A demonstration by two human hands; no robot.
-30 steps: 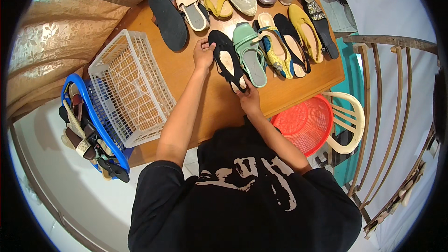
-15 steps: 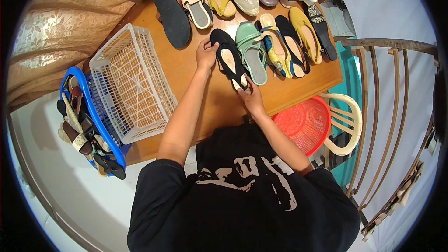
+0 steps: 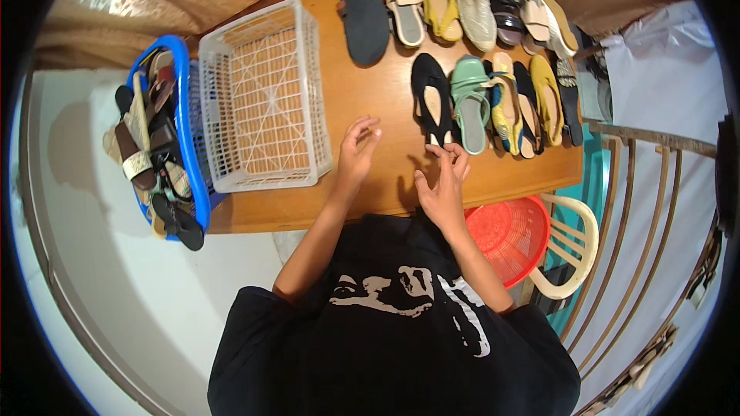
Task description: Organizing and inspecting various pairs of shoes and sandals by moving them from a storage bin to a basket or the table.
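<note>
A black sandal with a pale insole lies on the wooden table, at the left end of the nearer row of footwear. Just below its heel is my right hand, fingers apart and holding nothing; its fingertips are close to the heel, and I cannot tell whether they touch it. My left hand hovers between the sandal and the white crate, fingers loosely spread and empty. A green strappy sandal is right beside the black one. Behind them, a dark flat slipper begins the farther row.
The white plastic crate stands on the table's left part. Beyond it, a blue basket is piled with several shoes. A red basket rests at a cream plastic chair by the table's near right edge. Wooden bars stand farther right.
Both hands had been on the black sandal. The left has come off it toward the crate, and the right has loosened its hold at the heel. The whole view has shifted.
</note>
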